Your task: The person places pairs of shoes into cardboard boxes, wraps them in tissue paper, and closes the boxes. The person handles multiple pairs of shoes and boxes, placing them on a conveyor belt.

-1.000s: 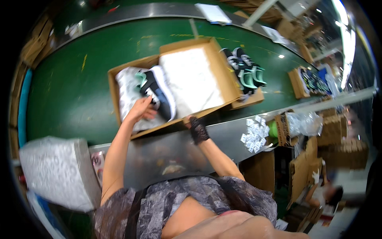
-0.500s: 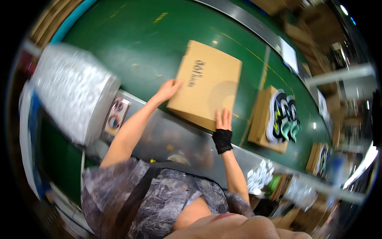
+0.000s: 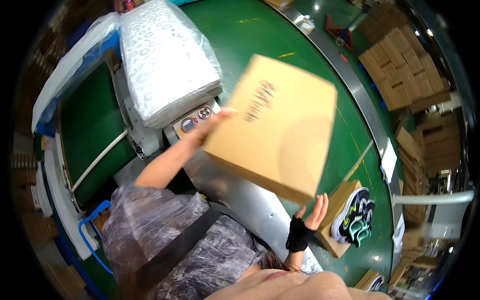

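Cardboard box (image 3: 275, 125), closed, is between my two hands, over the green bench (image 3: 240, 32) and its metal edge (image 3: 235, 181). The fingers of my left hand (image 3: 212, 127), somewhat blurred, grip its left side. The fingers of my right hand (image 3: 314, 216) are spread wide, just beside the near right corner; I cannot tell whether they touch it. Further right on the bench, dark shoes (image 3: 352, 220) lie on another box (image 3: 342, 200). On my left is a plastic-wrapped pack (image 3: 165, 57). Across the room, cartons (image 3: 400, 65) are stacked.
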The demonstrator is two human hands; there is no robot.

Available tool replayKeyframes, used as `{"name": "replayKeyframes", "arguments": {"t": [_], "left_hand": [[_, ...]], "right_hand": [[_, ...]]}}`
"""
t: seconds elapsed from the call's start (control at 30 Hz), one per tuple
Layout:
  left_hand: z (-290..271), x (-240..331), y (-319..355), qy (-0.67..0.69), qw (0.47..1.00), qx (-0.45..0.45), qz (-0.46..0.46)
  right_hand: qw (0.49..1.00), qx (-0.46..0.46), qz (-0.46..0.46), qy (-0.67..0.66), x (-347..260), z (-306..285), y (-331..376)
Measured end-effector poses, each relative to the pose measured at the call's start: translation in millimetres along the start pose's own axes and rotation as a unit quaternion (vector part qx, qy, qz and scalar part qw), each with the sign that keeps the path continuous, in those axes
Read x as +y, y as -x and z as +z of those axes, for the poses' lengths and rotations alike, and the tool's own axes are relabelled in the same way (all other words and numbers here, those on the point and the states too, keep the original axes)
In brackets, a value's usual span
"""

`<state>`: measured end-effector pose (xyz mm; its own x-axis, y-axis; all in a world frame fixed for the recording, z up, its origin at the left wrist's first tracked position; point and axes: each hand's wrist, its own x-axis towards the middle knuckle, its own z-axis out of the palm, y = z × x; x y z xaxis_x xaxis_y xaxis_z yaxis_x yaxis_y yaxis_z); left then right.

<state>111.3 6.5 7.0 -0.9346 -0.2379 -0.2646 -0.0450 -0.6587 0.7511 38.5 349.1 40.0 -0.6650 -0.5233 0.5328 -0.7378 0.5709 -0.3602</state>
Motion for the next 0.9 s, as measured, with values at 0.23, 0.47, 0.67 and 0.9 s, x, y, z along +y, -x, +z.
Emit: {"name": "replayKeyframes", "arguments": {"t": [0.23, 0.47, 0.67, 0.9], "left_hand": [[-99, 67, 150, 0.07, 0.89, 0.152, 0.425], [11, 61, 135, -0.016, 0.925, 0.146, 0.349], [230, 27, 143, -0.324, 0.707, -0.223, 0.588], [299, 58, 170, -0.333, 0.566, -0.615, 0.436]], "right_hand": [[0.998, 0.039, -0.048, 0.033, 49, -66, -8], [0.899, 0.24, -0.35, 0.113, 1, -252, -58], [0.869, 0.162, -0.418, 0.208, -26, -280, -51], [0.864, 0.15, -0.412, 0.246, -49, -310, -56]]}}
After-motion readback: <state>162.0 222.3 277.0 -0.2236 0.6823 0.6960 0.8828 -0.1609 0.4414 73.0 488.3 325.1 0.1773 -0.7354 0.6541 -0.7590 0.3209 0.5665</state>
